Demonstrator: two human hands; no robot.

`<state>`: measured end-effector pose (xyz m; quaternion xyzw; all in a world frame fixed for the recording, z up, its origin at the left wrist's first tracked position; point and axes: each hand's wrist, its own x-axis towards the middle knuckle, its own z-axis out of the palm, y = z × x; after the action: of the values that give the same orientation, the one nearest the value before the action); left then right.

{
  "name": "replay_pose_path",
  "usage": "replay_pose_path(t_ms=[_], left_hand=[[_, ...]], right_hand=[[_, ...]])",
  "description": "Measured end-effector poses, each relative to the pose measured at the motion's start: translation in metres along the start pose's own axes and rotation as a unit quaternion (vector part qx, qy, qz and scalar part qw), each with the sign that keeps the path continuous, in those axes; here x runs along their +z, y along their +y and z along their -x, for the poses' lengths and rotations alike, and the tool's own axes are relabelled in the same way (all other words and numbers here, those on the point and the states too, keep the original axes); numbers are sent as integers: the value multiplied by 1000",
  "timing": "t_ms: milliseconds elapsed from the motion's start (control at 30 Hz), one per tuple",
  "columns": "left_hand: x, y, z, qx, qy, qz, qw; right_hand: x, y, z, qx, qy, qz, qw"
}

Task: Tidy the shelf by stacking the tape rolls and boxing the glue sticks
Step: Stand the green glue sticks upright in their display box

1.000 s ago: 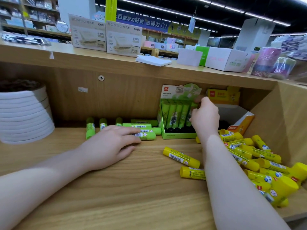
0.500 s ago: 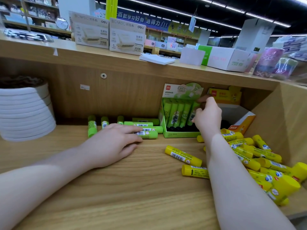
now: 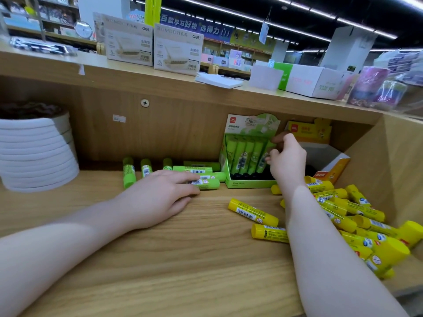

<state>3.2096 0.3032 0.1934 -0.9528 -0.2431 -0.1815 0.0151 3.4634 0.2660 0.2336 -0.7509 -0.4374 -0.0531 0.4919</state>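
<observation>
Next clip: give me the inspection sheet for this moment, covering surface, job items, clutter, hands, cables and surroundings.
Surface: wooden shelf, bare in the middle.
Job's things: green box holds upright green sticks; more green glue sticks lie loose beside it; yellow glue sticks are scattered at right; the yellow box is open, its contents hidden; stacked white tape rolls stand at left.
Clutter: nothing seen beyond the job's things.
Hands: left hand flat, fingertips on a loose green stick; right hand at the sticks in the green box, grip unclear.
Cables: nothing seen.
Surroundings: boxed goods on the top ledge, shop aisles behind.
</observation>
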Motion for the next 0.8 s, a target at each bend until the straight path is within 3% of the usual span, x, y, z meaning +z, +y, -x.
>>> replay_pose_path(t_ms=[167, 400, 533, 633, 733, 800], left_hand=[[1, -1, -1, 1, -1, 1, 1000], [1, 0, -3, -9, -2, -31, 999], [0, 4, -4, -77, 24, -75, 994], [2, 5, -3, -102, 19, -133, 986], [-2, 6, 0, -111, 26, -139, 984], [-9, 8, 2, -118, 73, -90, 986]], right_hand=[[4, -1, -3, 13, -25, 42, 999], [7, -8, 1, -8, -9, 234, 972], [4, -10, 3, -31, 31, 193, 980], [0, -21, 5, -130, 55, 107, 984], [-3, -35, 12, -241, -63, 12, 969], [-4, -39, 19, -243, -190, -12, 951]])
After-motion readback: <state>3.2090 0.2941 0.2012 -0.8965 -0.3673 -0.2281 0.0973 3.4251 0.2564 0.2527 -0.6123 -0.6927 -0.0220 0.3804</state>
